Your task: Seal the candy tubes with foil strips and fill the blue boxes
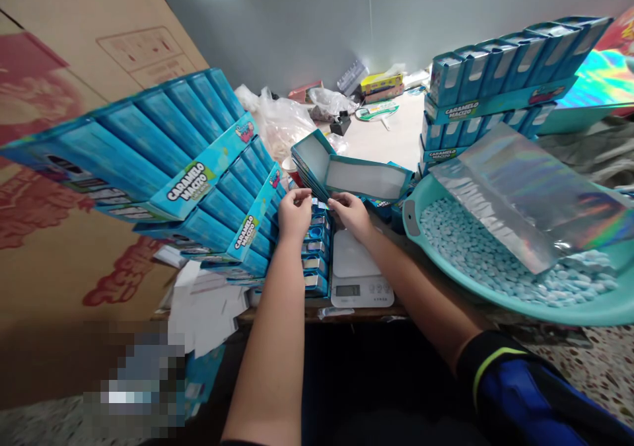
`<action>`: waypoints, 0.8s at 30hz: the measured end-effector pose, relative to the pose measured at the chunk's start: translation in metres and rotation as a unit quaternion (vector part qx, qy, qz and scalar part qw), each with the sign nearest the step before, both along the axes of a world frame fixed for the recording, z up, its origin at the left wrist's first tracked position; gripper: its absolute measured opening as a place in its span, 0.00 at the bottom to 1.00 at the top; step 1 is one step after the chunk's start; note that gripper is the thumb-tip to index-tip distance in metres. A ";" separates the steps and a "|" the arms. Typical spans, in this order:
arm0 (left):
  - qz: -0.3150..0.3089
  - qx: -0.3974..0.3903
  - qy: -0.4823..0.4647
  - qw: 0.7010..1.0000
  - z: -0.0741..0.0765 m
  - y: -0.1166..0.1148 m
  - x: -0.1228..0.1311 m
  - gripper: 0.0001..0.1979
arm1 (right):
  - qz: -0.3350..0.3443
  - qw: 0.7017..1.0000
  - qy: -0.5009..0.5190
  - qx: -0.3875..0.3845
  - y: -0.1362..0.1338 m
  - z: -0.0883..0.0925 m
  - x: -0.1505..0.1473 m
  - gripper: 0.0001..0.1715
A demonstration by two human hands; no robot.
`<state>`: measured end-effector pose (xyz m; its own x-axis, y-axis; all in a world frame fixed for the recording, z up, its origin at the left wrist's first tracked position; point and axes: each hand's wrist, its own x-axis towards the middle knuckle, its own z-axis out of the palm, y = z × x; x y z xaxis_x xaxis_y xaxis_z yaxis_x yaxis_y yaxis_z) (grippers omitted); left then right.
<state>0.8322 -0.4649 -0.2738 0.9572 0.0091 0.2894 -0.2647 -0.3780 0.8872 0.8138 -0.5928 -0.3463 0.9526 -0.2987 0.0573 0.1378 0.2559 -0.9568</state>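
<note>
My left hand [296, 213] and my right hand [351, 213] sit close together, fingertips reaching toward each other above a row of small blue boxes [316, 251]. Whether they pinch anything is hidden by the fingers. Just beyond them stands an open teal display carton [356, 176] with a white inside. To the left, stacked Caramelo Macizo display cartons [198, 182] lean toward my hands. A white digital kitchen scale [360, 274] lies under my right forearm's side. A turquoise basin [495, 304] to the right holds pale blue candies beneath a holographic foil bag [532, 195].
More filled Caramelo Macizo cartons [500, 82] are stacked at the right rear. Plastic bags [277, 122] and assorted packets lie against the grey wall. A large cardboard sheet [74, 102] rises at the left, and loose white papers [205, 307] hang over the table's front edge.
</note>
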 end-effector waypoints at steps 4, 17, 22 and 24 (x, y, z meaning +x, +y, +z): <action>-0.029 -0.051 0.044 0.997 -0.003 -0.003 0.003 0.10 | -0.012 0.999 -0.018 -0.034 0.001 -0.004 0.002 0.19; -0.078 -0.023 0.056 0.995 -0.002 0.001 -0.007 0.27 | 0.011 0.987 -0.090 -0.131 0.002 -0.003 -0.004 0.16; -0.070 -0.042 0.054 0.995 -0.003 -0.001 -0.006 0.22 | 0.005 0.982 -0.090 -0.164 0.004 -0.002 -0.006 0.13; -0.061 -0.058 0.045 0.995 -0.002 -0.003 -0.007 0.18 | 0.000 0.981 -0.093 -0.172 0.004 0.000 -0.008 0.12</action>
